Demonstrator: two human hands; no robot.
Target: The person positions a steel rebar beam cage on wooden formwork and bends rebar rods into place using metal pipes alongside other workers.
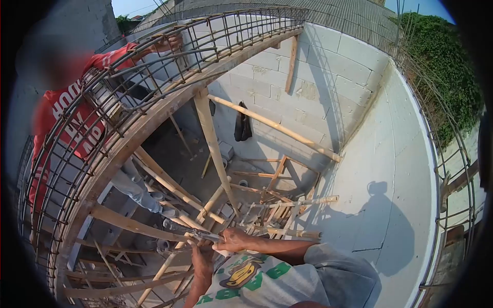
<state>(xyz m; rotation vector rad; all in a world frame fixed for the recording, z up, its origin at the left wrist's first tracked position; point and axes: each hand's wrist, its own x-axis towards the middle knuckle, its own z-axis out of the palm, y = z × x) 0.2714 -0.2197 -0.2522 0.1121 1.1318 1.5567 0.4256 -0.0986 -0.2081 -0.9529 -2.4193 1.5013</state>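
My right hand [233, 239] is closed around the near end of a long grey thing [203, 234], whose kind I cannot make out. Just below and to the left, my left hand [202, 255] has its fingers closed up against the same grey thing; what exactly they grip is partly hidden. Both hands are in front of my grey shirt, close together. A wooden plank [136, 224] reaches from the left almost to my hands. Bamboo poles [208, 208] cross just beyond them.
A long rebar cage [169, 66] curves above a wooden formwork beam [149, 114]. Behind it a person in a red shirt [77, 115] rests a hand on the bars. Light block walls [380, 154] enclose a deep drop with bamboo scaffolding [287, 205]. Dark clothing [242, 123] hangs on the wall.
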